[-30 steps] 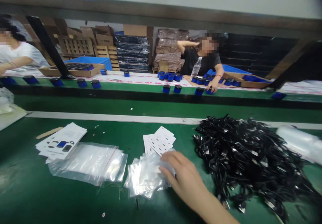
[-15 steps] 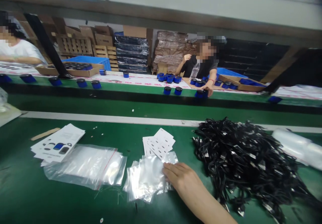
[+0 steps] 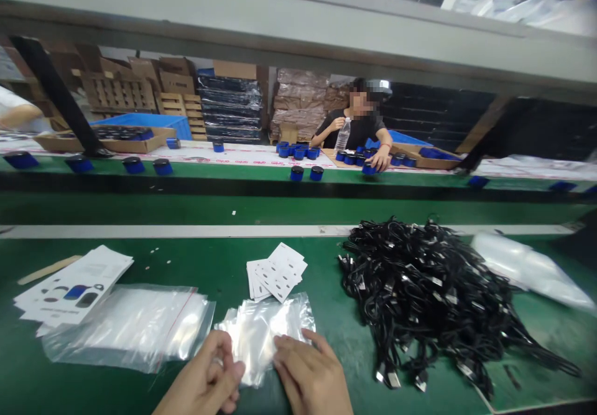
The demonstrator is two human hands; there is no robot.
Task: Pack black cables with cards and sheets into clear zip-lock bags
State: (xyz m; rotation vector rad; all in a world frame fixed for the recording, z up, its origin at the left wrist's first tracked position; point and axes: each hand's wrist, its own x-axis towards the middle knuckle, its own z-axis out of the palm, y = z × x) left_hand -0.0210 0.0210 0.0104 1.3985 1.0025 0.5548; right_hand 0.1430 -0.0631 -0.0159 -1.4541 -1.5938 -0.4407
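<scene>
These clear plastic bags (image 3: 261, 331) look light, slippery; pinch their edges. Whether your left hand (image 3: 208, 377) or right hand (image 3: 312, 374) grips any is unclear.

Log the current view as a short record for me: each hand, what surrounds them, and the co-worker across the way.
left hand: at the left edge of the small clear bags; grip unclear
right hand: fingers on the same bags
just beyond bags: white printed cards, loosely stacked
left side: larger clear bags, partly under printed leaflets
right side: heap of black cables
co-worker: one hand on a blue, black-topped item
</scene>
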